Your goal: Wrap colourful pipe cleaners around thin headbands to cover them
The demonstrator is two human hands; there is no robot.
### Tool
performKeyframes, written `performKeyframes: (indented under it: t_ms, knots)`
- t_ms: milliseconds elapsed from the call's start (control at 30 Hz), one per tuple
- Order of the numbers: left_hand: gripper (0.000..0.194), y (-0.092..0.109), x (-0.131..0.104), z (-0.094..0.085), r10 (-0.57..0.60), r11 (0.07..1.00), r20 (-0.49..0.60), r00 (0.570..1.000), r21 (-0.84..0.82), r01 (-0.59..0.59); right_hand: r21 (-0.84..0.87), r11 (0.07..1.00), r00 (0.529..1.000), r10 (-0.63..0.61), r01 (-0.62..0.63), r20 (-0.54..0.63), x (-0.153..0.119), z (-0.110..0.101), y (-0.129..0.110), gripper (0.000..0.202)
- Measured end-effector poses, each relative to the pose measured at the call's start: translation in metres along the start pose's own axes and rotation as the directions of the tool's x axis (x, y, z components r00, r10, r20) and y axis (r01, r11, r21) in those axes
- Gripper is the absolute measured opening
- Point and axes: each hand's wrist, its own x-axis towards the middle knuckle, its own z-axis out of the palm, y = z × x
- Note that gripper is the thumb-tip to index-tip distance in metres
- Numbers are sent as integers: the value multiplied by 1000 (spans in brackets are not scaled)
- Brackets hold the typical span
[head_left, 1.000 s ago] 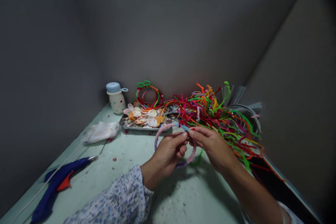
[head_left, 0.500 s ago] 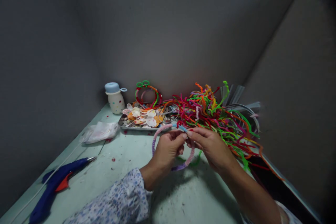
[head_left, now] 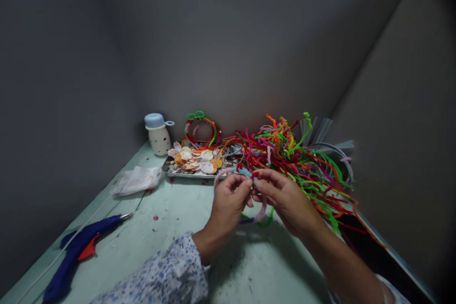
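A hoop-shaped headband (head_left: 263, 208) wrapped in pink, light blue and purple pipe cleaner is held up between both hands, above the table. My left hand (head_left: 231, 203) is closed on its near side, thumb and fingers pinched. My right hand (head_left: 287, 199) pinches at a short red pipe cleaner (head_left: 255, 175) on the light blue stretch of the band. The two sets of fingertips almost meet there, and they hide part of the band. Another small red curl (head_left: 239, 167) stands on the blue part to the left.
Behind the hands lies a metal tray (head_left: 185, 175) with flower-shaped pieces. A large heap of coloured pipe cleaners (head_left: 285, 147) spreads to the right. At left are a blue glue gun (head_left: 71, 251) with a cord, a plastic bag (head_left: 138, 179) and a lidded bottle (head_left: 158, 138). Finished-looking hoops (head_left: 216, 128) stand behind the tray.
Red pipe cleaner now shows more plainly at my right fingertips. The headband has turned slightly in my hands, and my right fingers have shifted a little. Both hands keep their pinch.
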Motion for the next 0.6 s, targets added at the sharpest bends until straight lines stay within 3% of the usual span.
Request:
performKeyframes:
  t_ms: [333,600]
  knots:
    - [26,-3,5,-6,-25,999,93,995,-31,28,-138,990,999,-35,33,-15,3,0,2,28]
    - [28,2,4,-4,-21,1000,45,999,-2,21,-82,997,1000,-5,6,9,5,-4,2,27]
